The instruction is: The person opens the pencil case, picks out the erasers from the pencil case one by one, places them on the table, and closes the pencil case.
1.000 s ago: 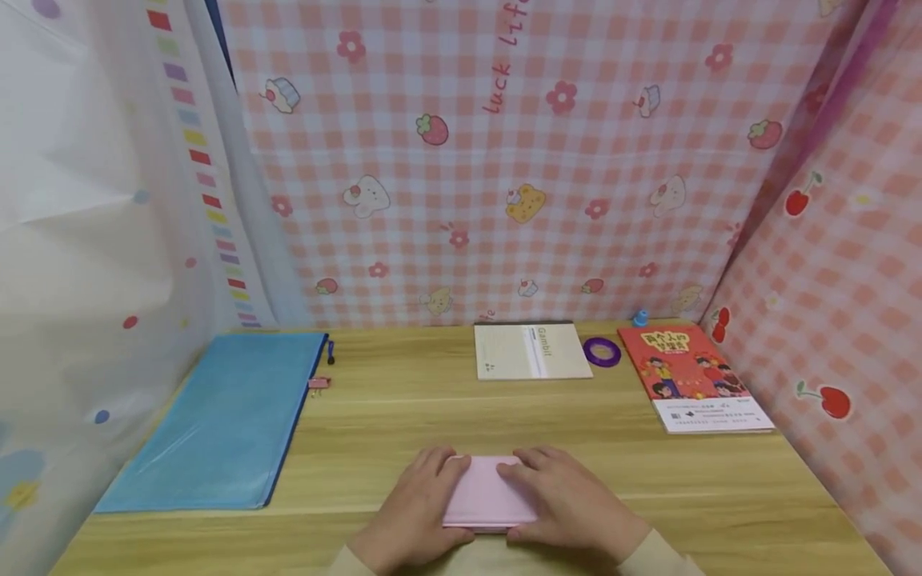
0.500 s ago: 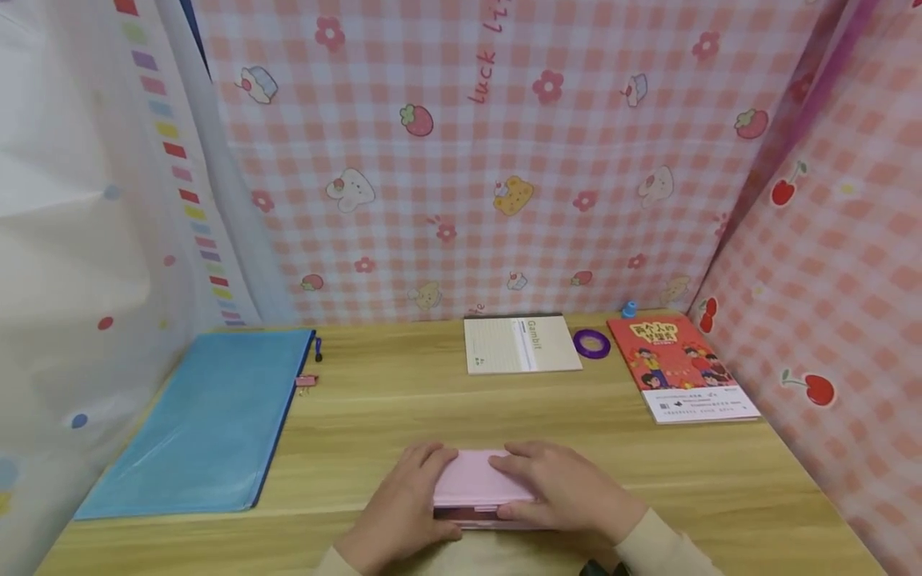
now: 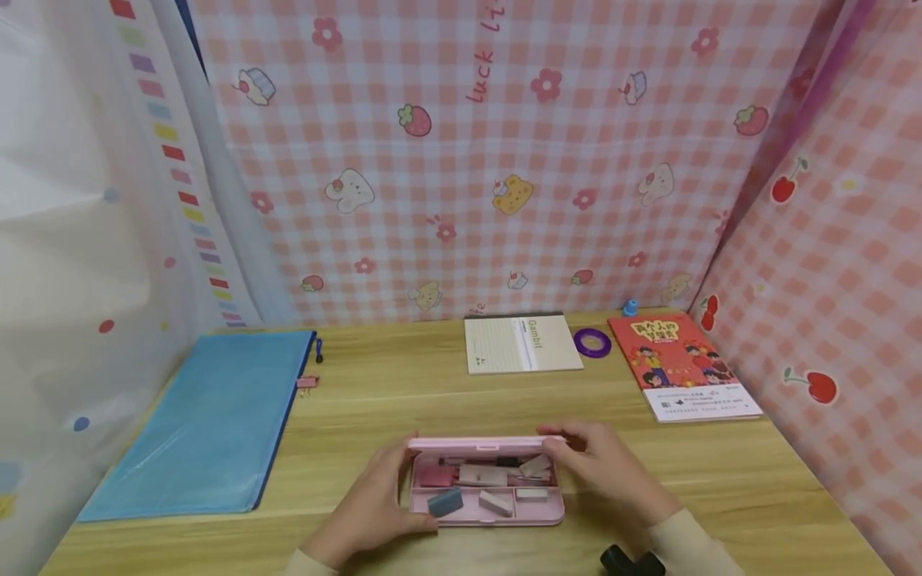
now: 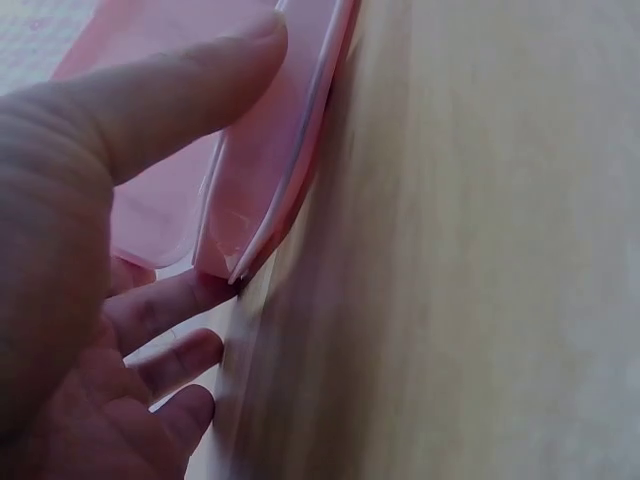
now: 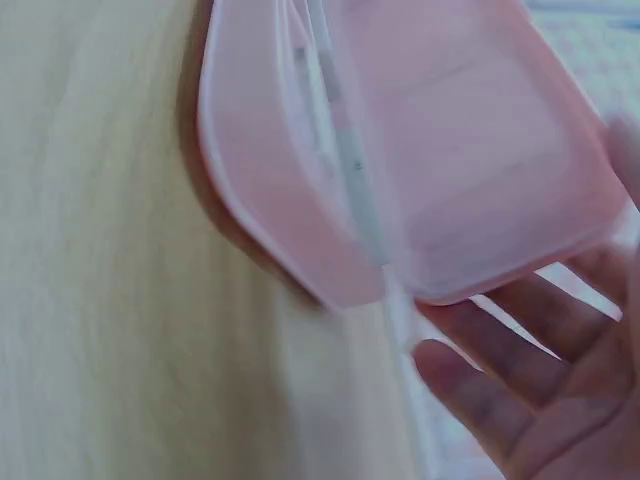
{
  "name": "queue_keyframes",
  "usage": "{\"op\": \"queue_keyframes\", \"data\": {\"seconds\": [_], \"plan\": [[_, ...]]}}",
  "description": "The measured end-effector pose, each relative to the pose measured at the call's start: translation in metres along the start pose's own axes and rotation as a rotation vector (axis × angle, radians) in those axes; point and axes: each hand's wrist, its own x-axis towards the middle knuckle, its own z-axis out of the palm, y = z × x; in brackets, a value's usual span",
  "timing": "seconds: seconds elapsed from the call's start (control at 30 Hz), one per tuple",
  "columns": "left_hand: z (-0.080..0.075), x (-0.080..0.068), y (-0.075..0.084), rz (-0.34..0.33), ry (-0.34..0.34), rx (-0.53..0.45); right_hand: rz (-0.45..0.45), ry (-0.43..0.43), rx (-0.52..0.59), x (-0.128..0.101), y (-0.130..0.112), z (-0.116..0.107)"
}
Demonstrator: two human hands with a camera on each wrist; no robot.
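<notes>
A pink pencil case [image 3: 461, 524] lies on the table with its lid [image 3: 484, 442] raised at the back. Inside are a blue-grey block [image 3: 445, 502], small whitish blocks [image 3: 495, 502], a pink piece [image 3: 436, 478] and several slim items. My left hand [image 3: 374, 498] grips the case's left end, thumb [image 4: 200, 90] over its front part and fingers behind. At the right end, my right hand [image 3: 608, 466] holds the lid's corner, thumb in front. In the right wrist view, its fingers [image 5: 500, 350] lie behind the lid [image 5: 470, 150].
A blue folder [image 3: 209, 424] lies at left, a pink binder clip [image 3: 307, 382] at its edge. Farther back are a notebook [image 3: 497, 348], a purple tape ring [image 3: 593, 343], a red book [image 3: 670, 360] and a small blue item [image 3: 630, 308]. A black object [image 3: 632, 562] shows at the front edge.
The pencil case's lid has gone from closed to raised, showing the contents. My hands have moved apart to the two ends. The black object has come into view at the front.
</notes>
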Motion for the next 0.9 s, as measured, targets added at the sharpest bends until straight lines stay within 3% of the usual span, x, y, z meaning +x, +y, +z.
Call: {"op": "queue_keyframes", "data": {"seconds": [0.2, 0.37, 0.7, 0.9], "plan": [[0.004, -0.002, -0.001, -0.013, 0.007, -0.027, 0.219, 0.222, 0.382, 0.015, 0.019, 0.014], [0.008, -0.004, 0.001, -0.002, 0.011, -0.028, 0.334, 0.301, 0.509, 0.019, 0.031, 0.026], [0.006, -0.002, 0.005, -0.079, -0.026, -0.014, 0.278, 0.281, 0.326, 0.008, 0.036, 0.027], [-0.007, 0.0, 0.013, -0.026, -0.002, 0.079, 0.25, 0.275, 0.301, 0.008, 0.037, 0.031]]}}
